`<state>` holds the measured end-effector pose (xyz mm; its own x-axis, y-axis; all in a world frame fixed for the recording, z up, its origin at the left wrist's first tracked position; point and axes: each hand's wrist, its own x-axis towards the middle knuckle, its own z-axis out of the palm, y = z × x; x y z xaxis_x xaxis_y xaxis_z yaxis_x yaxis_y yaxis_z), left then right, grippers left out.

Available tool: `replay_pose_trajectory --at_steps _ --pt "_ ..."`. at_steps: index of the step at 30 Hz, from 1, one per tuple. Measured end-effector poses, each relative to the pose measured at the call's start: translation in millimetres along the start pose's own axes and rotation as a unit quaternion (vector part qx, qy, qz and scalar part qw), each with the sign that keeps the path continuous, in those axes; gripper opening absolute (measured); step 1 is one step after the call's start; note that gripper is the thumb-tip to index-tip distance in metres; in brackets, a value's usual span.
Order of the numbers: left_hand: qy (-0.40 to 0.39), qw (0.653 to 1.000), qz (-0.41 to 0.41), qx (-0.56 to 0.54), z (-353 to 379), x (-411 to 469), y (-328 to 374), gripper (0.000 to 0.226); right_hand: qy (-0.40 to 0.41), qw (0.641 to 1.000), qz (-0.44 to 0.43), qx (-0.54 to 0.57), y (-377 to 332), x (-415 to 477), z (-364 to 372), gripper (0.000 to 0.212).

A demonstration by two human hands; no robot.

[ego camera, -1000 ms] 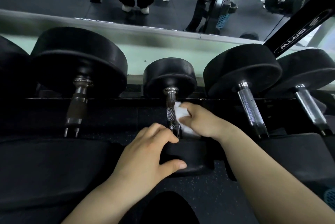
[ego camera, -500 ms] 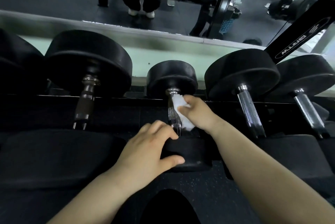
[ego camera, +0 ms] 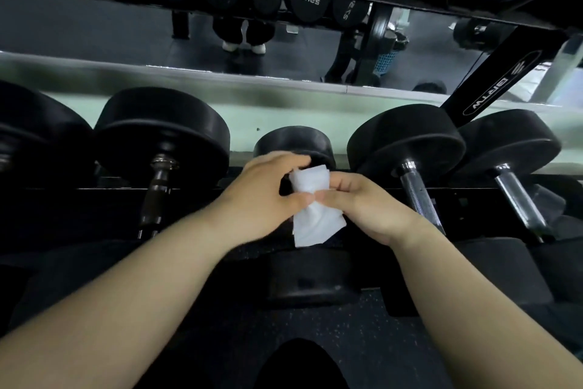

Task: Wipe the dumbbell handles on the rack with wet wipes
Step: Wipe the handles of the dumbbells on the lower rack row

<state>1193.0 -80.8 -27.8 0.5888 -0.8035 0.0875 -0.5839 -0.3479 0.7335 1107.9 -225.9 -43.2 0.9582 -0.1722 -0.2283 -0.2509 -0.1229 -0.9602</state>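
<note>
A white wet wipe [ego camera: 310, 209] hangs between my two hands, above the middle of the rack. My left hand [ego camera: 262, 193] pinches its left side with thumb and fingers. My right hand [ego camera: 366, 205] pinches its right side. Behind them sits the small black dumbbell [ego camera: 293, 144]; its handle is hidden by the wipe and my hands. Its near head [ego camera: 309, 278] lies below the wipe. A dumbbell with a dark handle [ego camera: 156, 190] rests to the left. Two dumbbells with shiny handles [ego camera: 416, 190] [ego camera: 517, 196] rest to the right.
The black rack rail [ego camera: 79, 196] runs across behind the handles. A mirror [ego camera: 110, 32] at the back reflects more dumbbells and a person's feet. A slanted black rack post [ego camera: 492, 79] stands at the upper right. Dark speckled floor [ego camera: 220, 341] lies below.
My left hand left the small dumbbell's near head and rose to the wipe. My right hand lifted the wipe off the handle. Both hands now hold it together.
</note>
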Motion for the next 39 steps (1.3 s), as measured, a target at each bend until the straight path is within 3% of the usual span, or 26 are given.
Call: replay_pose_trajectory --at_steps 3,7,10,13,15,19,22,26,29,31,33,35,36,39 --pt "-0.057 0.997 -0.041 -0.036 -1.2 17.2 -1.7 0.005 0.031 0.999 -0.004 -0.016 -1.1 -0.6 9.9 0.017" --pt "-0.03 0.988 -0.144 -0.037 -9.8 27.2 -32.7 0.026 0.182 0.978 -0.018 -0.098 23.3 -11.0 22.8 0.016" --pt "-0.047 0.974 -0.223 -0.012 -20.1 27.7 -54.5 0.02 0.201 0.969 -0.008 -0.144 44.3 -24.1 39.2 0.014" --pt "-0.091 0.95 -0.291 -0.071 -16.9 30.6 -60.9 0.007 0.238 0.951 0.009 -0.196 52.0 -28.5 49.2 0.023" --pt "-0.107 0.947 -0.291 -0.086 -8.3 38.5 -62.9 0.014 0.252 0.945 0.002 -0.209 54.0 -27.7 49.7 0.024" --pt "-0.07 0.965 -0.231 -0.102 11.6 59.0 -55.5 0.002 0.264 0.942 -0.025 -0.207 58.2 -27.4 49.1 0.026" --pt "-0.049 0.964 -0.232 -0.121 19.8 65.1 -57.4 0.017 0.275 0.941 -0.033 -0.194 60.3 -26.8 48.4 0.025" --pt "-0.113 0.943 -0.262 -0.171 24.1 59.0 -59.8 0.006 0.28 0.94 -0.04 -0.191 63.5 -25.8 48.3 0.022" --pt "-0.132 0.938 -0.263 -0.183 39.4 60.8 -56.9 0.032 0.286 0.938 -0.046 -0.191 64.4 -24.5 49.1 0.02" --pt "-0.134 0.941 -0.252 -0.179 45.3 61.1 -56.2 0.033 0.289 0.937 -0.045 -0.191 66.2 -24.1 48.7 0.021" --pt "-0.199 0.936 -0.247 -0.152 46.3 57.5 -57.8 0.016 0.291 0.937 -0.042 -0.19 68.3 -23.4 48.0 0.021" --pt "-0.279 0.922 -0.248 -0.106 49.3 49.5 -57.1 0.014 0.291 0.937 -0.039 -0.189 69.8 -22.6 47.9 0.022" --pt "-0.285 0.924 -0.242 -0.084 49.0 46.1 -53.8 0.006 0.292 0.937 -0.038 -0.186 70.0 -22.3 47.6 0.022" --pt "-0.252 0.936 -0.23 -0.085 55.6 46.8 -61.5 0.019 0.296 0.937 -0.041 -0.181 70.4 -22.6 47.6 0.024"
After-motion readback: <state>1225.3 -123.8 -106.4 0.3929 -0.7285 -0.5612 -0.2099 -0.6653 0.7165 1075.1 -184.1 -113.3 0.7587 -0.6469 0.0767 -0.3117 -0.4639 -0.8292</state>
